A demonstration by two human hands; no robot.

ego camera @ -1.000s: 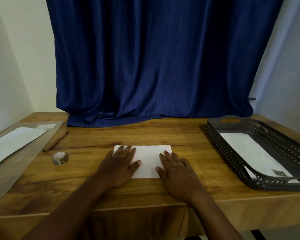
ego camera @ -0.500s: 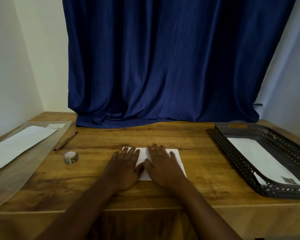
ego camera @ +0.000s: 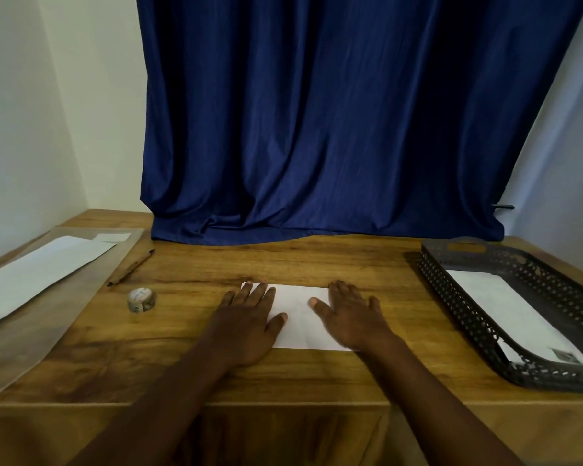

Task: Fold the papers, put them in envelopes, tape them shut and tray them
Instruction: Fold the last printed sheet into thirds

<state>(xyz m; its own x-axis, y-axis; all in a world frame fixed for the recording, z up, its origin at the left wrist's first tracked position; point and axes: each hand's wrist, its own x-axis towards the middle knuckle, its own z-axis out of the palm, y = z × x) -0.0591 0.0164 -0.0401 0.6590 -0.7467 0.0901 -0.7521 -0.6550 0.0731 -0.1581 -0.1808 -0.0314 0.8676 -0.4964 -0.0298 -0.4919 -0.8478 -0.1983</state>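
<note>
We see the paper lying mid-table under both hands, tape roll and pencil to its left, the tray on the right holding an envelope.

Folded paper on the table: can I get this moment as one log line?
step: creasing | folded paper flat on table | left hand, right hand pressing it

A plain room corner in a home, set up as a desk: a wooden table against white walls, a dark blue curtain hanging at the far side, a pencil at far left.
</note>
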